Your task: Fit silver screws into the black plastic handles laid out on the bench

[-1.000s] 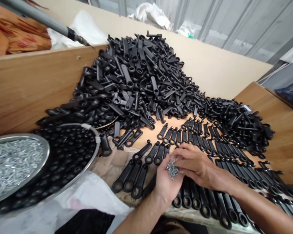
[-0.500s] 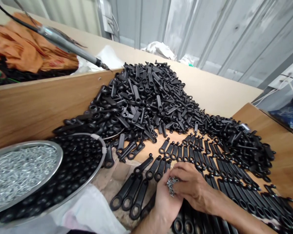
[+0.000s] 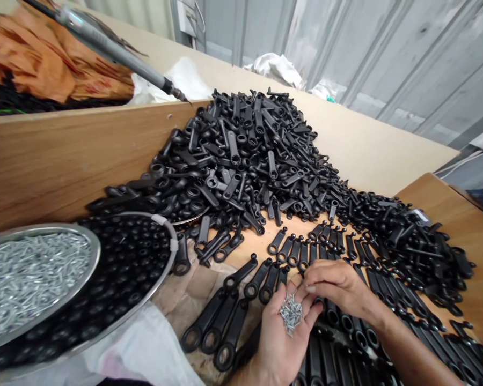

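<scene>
Palm up, my left hand (image 3: 279,346) cradles a small heap of silver screws (image 3: 292,313). My right hand (image 3: 342,284) hovers at its fingertips, thumb and fingers pinched together; whatever the pinch holds is too small to make out. Around and under both hands lie black crank-shaped levers (image 3: 227,338), each with a ring at one end and a small knob at the other. Many are laid side by side in rows to the right.
A large pile of black levers (image 3: 241,155) rises behind the rows. On the left, a metal bowl of screws (image 3: 36,279) sits over a round tray of black knobs (image 3: 132,262). An electric screwdriver (image 3: 116,56) hangs above a wooden board (image 3: 84,155).
My right hand has lifted off the screws and shifted slightly right. The left palm has opened out, showing more of the heap. The view has shifted a little.
</scene>
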Tool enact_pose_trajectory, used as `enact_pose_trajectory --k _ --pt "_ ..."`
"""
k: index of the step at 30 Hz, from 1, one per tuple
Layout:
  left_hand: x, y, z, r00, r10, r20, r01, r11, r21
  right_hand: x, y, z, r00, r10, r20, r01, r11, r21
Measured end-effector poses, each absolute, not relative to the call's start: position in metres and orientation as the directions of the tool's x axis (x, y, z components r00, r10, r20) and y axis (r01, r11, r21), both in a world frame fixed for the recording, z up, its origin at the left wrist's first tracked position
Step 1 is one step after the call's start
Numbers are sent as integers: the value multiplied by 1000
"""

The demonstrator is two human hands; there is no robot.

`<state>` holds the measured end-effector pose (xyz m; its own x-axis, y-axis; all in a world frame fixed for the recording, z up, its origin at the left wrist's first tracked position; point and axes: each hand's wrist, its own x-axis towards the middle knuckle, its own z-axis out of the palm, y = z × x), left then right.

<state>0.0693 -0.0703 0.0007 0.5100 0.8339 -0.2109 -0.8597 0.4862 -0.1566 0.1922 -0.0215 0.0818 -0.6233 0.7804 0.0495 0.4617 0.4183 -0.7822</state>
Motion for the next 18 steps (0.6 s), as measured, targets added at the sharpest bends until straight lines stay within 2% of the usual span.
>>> enact_pose_trajectory --k 5,8,13,18 --pt "73 -69 -8 544 802 -247 -839 515 -175 196 -6 77 -640 767 47 533 487 -692" --pt "73 -67 -11 559 766 -317 -829 526 -193 198 22 68 -553 826 112 562 468 -682" --pt "75 -68 -15 559 756 -340 -828 525 -195 194 81 43 -280 957 77 553 226 -802" --pt "80 -69 -24 570 755 -326 -822 536 -196 193 110 23 -193 981 -9 421 74 -904"
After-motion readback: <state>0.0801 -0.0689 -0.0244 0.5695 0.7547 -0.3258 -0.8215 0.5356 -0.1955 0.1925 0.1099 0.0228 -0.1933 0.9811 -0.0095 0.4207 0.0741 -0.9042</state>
